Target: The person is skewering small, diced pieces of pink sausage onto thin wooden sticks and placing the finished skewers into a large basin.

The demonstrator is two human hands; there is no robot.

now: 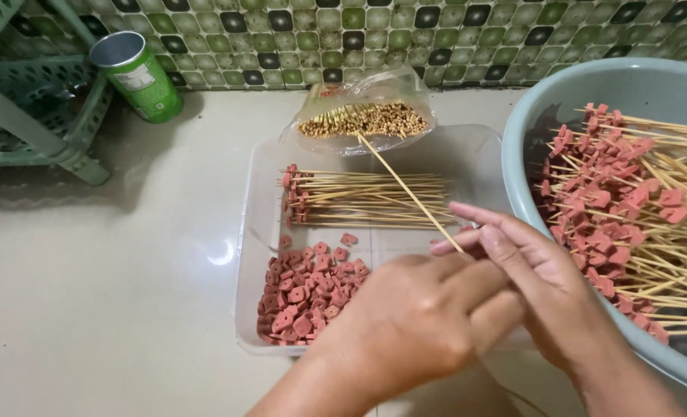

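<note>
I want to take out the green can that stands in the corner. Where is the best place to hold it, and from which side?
Grip the green can around the middle of its round body, coming from its right, open floor side. It leans against the tiled wall, and the green plastic rack crowds its left. The top looks open, so keep it upright.

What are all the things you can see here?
Clear tray: one, see-through, middle of the floor.
Sausage pieces: many, pink-red, front of the tray.
Loaded skewers: a bundle, tan with pink tips, back of the tray.
Plastic bag of bare skewers: one, clear, behind the tray.
Basin: one, grey-blue, right, full of finished skewers.
Can: one, green, back left.
Rack: one, pale green, far left.
Single skewer: one, tan, held by the right hand.
Left hand: closed, beside the right.
</note>
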